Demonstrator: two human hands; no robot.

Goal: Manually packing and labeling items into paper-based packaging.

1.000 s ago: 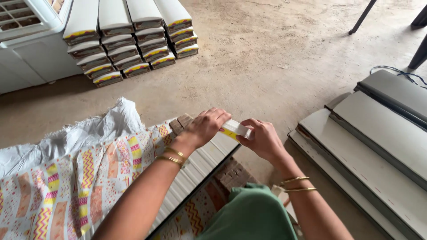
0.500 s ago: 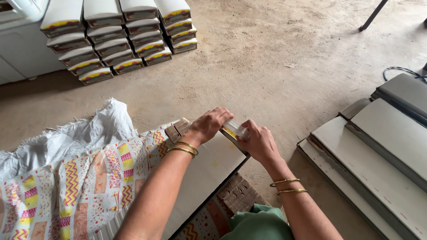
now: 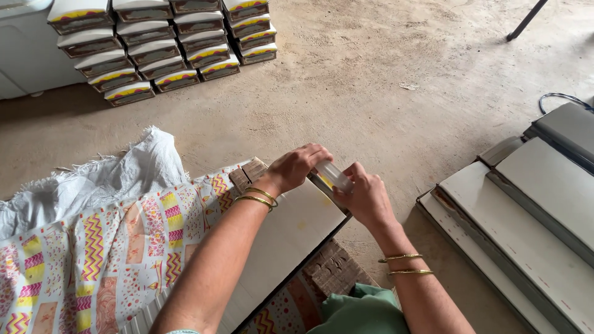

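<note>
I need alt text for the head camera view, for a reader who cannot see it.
Two bare hands, left hand and right hand, hold a small clear plastic piece at the far edge of a flat white cardboard panel. Stacked flat boxes stand on the concrete floor.

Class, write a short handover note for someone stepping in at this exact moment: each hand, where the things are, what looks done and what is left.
Left hand: fingers curled over the far corner of the flat white board, pressing on it.
Right hand: holds a small clear tube against that same corner.
The board lies across the lap, on patterned cloth and a white sack.
Done: rows of finished boxes stacked on the floor at the far left.
Left: grey flat boards stacked at the right; the corner in hand is unfinished.
</note>
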